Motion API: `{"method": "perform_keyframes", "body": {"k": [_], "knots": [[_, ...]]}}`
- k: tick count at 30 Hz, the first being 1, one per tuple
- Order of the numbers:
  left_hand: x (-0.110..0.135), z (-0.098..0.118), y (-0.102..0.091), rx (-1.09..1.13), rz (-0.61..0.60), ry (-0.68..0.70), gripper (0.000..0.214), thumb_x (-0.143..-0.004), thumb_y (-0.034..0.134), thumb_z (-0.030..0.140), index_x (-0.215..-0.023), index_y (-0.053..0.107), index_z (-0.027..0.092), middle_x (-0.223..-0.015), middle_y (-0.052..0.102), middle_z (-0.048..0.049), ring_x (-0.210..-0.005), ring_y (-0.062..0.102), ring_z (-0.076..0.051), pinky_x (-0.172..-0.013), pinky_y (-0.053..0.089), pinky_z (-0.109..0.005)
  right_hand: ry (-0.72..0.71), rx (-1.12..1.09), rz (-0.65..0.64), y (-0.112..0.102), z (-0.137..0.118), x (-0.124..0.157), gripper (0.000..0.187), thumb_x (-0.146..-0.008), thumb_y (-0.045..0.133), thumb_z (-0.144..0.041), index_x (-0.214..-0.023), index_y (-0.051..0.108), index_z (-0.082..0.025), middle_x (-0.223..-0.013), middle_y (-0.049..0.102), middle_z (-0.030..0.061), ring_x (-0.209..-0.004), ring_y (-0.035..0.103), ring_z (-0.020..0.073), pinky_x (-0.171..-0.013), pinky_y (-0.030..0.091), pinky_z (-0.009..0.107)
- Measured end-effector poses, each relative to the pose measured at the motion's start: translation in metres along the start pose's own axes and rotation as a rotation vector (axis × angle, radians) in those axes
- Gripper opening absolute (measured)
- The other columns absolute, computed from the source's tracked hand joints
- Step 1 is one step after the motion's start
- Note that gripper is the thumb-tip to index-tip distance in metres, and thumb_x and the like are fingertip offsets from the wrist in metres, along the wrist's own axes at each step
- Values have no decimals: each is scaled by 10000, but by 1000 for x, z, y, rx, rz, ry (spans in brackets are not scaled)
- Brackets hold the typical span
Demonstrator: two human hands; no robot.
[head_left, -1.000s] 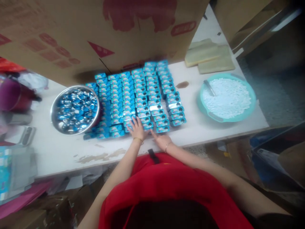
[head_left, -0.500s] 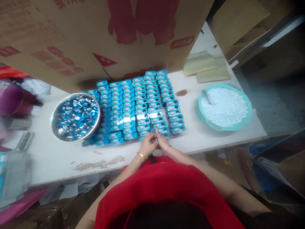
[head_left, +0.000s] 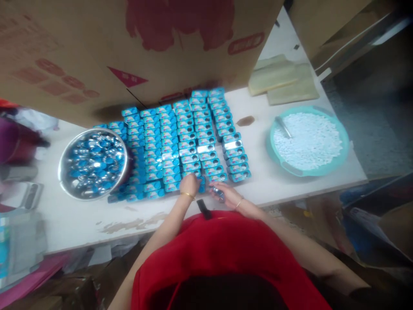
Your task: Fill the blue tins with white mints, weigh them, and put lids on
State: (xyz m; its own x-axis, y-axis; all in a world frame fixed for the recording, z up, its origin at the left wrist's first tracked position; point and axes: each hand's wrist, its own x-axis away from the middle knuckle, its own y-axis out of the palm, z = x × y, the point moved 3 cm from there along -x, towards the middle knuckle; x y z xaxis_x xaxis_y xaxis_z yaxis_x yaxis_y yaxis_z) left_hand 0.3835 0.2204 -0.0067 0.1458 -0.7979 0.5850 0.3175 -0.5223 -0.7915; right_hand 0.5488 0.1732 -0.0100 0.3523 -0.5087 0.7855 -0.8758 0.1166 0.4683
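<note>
Rows of small blue boxes (head_left: pixel 171 148) with round holes at their right ends cover the middle of the table. My left hand (head_left: pixel 189 185) is over the front of one row, its fingers bent together at a box there; what they pinch is hidden. Just to the right, my right hand (head_left: pixel 228 196) is curled palm up around small shiny silver-blue pieces (head_left: pixel 219 193), blurred, their number unclear. Many similar blue and silver domed pieces (head_left: pixel 97 161) fill a round metal bowl (head_left: pixel 61 172) at the left.
A turquoise basin (head_left: pixel 298 172) of small white pellets (head_left: pixel 312 142) stands at the right, with a metal scoop handle (head_left: pixel 283 127) in it. Folded yellowish cloths (head_left: pixel 290 82) lie behind it. A large cardboard box (head_left: pixel 180 64) blocks the back. The table's front edge runs near my body.
My hands, together before, are now apart. The left has moved left onto the boxes; the right has shifted right and turned, showing shiny pieces. The view has shifted slightly.
</note>
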Motion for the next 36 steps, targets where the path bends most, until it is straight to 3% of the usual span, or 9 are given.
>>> {"method": "perform_keyframes", "body": {"k": [5,8,12,15,22,26,31,34,36], "knots": [[-7,4,-8,-143,-76,-25,343,-799,568,473,-820,670,146,-924,676,-176,-884,634,-311,-680,442,-339,8,16,10,5,-2,0,246,-787,627,-378,-900,641,-161,-677,607,13,-468,480,64,-366,263,160],[-1,3,-12,-117,-49,22,315,-811,567,447,-845,671,152,-885,677,-154,-864,634,-283,-693,442,-326,-23,-25,-2,11,-3,-4,217,-799,620,-325,-950,614,-168,-680,621,20,-486,494,72,-369,281,152],[19,5,-14,362,-5,332,310,-828,550,441,-970,643,181,-826,659,-61,-763,602,-182,-698,450,-279,-42,-105,-5,17,-3,-11,224,-823,586,-287,-1018,558,-180,-655,626,19,-463,497,86,-357,287,156],[33,5,-10,726,-60,487,320,-773,607,469,-907,655,182,-846,651,-43,-812,586,-167,-788,455,-289,-53,-160,-45,26,-4,-13,252,-834,574,-256,-1070,532,-179,-650,613,3,-446,491,91,-360,315,176],[37,-5,-1,1315,-423,202,344,-698,695,420,-900,598,159,-617,633,8,-637,633,-165,-783,481,-351,-26,-161,-225,37,-8,-11,513,-843,580,-289,-1306,364,-244,-631,593,-22,-494,524,110,-386,317,173],[32,-9,-3,1213,-365,234,295,-698,686,410,-826,633,150,-735,656,-25,-771,622,-166,-828,462,-318,-5,-106,-289,36,-8,-9,612,-837,585,-323,-1369,283,-302,-622,567,-44,-486,510,108,-388,306,174],[20,-14,-3,903,-1,227,239,-818,503,370,-772,600,156,-753,613,-16,-718,568,-130,-717,458,-253,-11,-53,-208,39,-8,-10,606,-808,613,-319,-1339,322,-303,-678,596,-37,-447,490,91,-370,280,175],[10,-19,-9,620,186,111,153,-807,470,265,-803,582,160,-693,600,-11,-635,553,-129,-649,439,-240,-55,13,-42,33,-8,-13,359,-804,600,-382,-1111,516,-216,-694,621,-2,-428,472,80,-342,223,171],[2,-17,-15,398,190,79,136,-800,475,238,-814,590,166,-692,616,-24,-650,571,-144,-647,428,-243,-63,26,42,27,-9,-13,266,-808,578,-417,-920,575,-176,-676,618,16,-447,478,79,-348,225,169]]}}
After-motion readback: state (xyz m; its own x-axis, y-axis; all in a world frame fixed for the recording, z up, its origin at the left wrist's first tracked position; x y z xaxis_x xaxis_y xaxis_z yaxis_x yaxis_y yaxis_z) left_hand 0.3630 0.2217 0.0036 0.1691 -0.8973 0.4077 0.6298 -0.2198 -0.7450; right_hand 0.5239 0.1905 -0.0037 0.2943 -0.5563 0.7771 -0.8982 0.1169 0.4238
